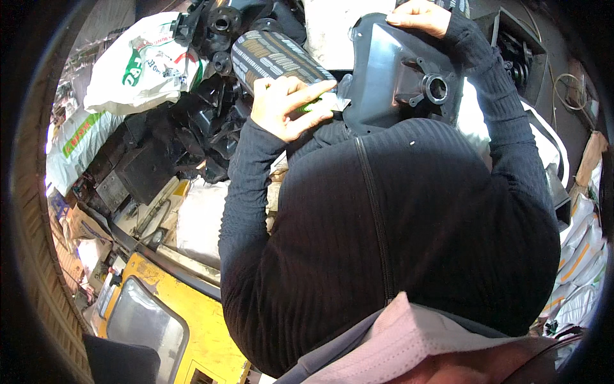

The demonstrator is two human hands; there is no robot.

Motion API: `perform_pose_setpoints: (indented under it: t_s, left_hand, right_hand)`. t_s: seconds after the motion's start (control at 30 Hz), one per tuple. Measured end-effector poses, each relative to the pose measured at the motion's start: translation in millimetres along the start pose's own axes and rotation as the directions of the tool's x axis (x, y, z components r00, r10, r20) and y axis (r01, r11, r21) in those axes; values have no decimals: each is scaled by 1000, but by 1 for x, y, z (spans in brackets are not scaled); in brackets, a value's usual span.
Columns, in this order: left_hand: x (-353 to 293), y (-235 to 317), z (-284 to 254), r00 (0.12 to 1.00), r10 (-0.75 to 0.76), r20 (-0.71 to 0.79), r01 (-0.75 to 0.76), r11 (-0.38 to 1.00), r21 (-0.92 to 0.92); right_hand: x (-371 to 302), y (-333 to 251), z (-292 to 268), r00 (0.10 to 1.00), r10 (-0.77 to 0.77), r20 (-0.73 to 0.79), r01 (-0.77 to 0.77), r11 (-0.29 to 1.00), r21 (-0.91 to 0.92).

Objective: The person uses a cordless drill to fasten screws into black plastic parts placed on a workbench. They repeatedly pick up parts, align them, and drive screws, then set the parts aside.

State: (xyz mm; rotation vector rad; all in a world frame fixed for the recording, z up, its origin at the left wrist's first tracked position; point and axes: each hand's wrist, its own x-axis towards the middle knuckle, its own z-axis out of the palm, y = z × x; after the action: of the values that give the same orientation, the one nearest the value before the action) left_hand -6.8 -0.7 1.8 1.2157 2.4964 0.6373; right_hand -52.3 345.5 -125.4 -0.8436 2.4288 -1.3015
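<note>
A large glossy black plastic housing (377,70) with a round flanged opening stands tilted in front of my body. My right hand (419,18) is closed over its far top edge. Near its left side, my left hand (288,105) is closed around a small green tool (314,105), mostly hidden by the fingers. A pale, thin end of it sticks out toward the housing's left edge; I cannot tell whether they touch. Just beyond my left hand lies a dark rounded form with a printed pattern (275,57).
More black plastic parts (220,64) are heaped at the far left, by a white printed sack (144,67). A yellow machine (204,320) with a window stands at the lower left. A dark metal box (515,54) is at the far right, with stacked white sacks (579,249) nearer.
</note>
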Motion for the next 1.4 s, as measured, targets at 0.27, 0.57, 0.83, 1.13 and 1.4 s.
perform_pose_setpoints:
  t_s: [0.27, 0.57, 0.83, 1.13, 1.4]
  left_hand:
    - [34, -23, 12, 996, 37, 77, -25, 988, -153]
    - [66, -46, 35, 929, 187, -319, -207, 978, -29]
    - [97, -78, 18, 955, -209, -209, 156, 957, -246]
    - [65, -47, 6, 994, -109, -24, 95, 940, -329]
    - [67, -49, 7, 998, -51, -41, 39, 966, -256]
  right_hand:
    - [-1, -11, -5, 996, -82, -33, 76, 985, -152]
    - [10, -21, -12, 966, 209, 154, -235, 956, 176]
    - [20, -46, -12, 975, 152, 159, -190, 948, 257]
    - [18, -27, -8, 970, 178, 165, -216, 943, 254]
    - [24, -33, -13, 937, 228, 265, -322, 858, 401]
